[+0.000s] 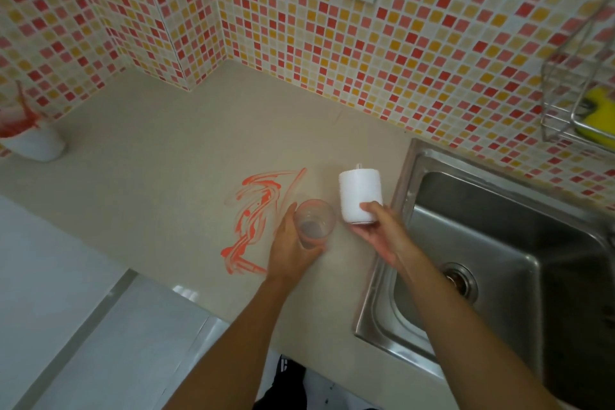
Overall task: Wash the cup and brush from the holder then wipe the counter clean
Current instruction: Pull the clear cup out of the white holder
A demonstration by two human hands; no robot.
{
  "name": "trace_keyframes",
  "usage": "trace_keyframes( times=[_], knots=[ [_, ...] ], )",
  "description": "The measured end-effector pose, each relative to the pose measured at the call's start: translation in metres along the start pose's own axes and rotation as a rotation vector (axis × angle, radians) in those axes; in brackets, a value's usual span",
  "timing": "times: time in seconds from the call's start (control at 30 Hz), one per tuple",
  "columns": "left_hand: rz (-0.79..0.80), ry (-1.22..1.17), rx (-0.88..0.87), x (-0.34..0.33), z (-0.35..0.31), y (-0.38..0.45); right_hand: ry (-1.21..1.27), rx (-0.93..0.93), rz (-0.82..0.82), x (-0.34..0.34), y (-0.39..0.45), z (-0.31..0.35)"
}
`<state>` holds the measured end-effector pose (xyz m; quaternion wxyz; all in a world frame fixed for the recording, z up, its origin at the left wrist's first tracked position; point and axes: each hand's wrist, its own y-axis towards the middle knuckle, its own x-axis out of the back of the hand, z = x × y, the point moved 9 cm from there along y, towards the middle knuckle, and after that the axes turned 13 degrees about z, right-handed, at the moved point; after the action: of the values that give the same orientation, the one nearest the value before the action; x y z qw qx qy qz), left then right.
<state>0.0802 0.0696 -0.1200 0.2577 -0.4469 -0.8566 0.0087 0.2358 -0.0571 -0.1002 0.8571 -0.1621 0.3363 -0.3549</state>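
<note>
- Left hand (293,243): curling around the side of a clear cup (314,223), thumb up one flank and fingers wrapping under the far side; cup sitting upright in the grip, at or just over the counter (159,156) near its sink-side edge. Whether the base is touching the surface cannot be told.
- Right hand (376,230): gripping the lower end of a white holder (359,195), thumb on the front wall, palm cupping beneath; holder tilting away from the person, a small white tip showing at its far end.
- Clear cup, handling: looking thin-walled, light and rigid; likely turning slippery once wet, so taking it around the mid-wall rather than by the rim seems safest.
- White holder, handling: appearing stiff and smooth, moderately light; a grip low on the body is looking secure.
- Brush: not identifiable for certain.
- Red smear (259,220): lying on the counter just left of the cup, still awaiting wiping.
- Sink (499,243): sitting at the counter's right edge, just beside the right hand.
- Second white cup (36,143), red-stained: standing at the counter's far left edge against the tiled wall (332,43).
- Wire rack (579,103) with yellow sponge (599,113): hanging above the sink's far right corner.
</note>
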Motion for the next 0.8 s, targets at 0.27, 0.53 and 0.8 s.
trace_keyframes(
  times=[0.27, 0.53, 0.8],
  knots=[
    [-0.006, -0.013, -0.009, -0.003, 0.004, 0.001, -0.602, 0.251, -0.211, 0.018, 0.005, 0.006],
    [-0.018, -0.024, -0.053, -0.001, -0.002, -0.005, -0.757, 0.364, -0.208, 0.010, 0.000, -0.004],
    [-0.019, -0.031, -0.044, 0.002, -0.005, -0.003, -0.846, 0.348, -0.184, 0.011, 0.001, -0.007]
  ],
)
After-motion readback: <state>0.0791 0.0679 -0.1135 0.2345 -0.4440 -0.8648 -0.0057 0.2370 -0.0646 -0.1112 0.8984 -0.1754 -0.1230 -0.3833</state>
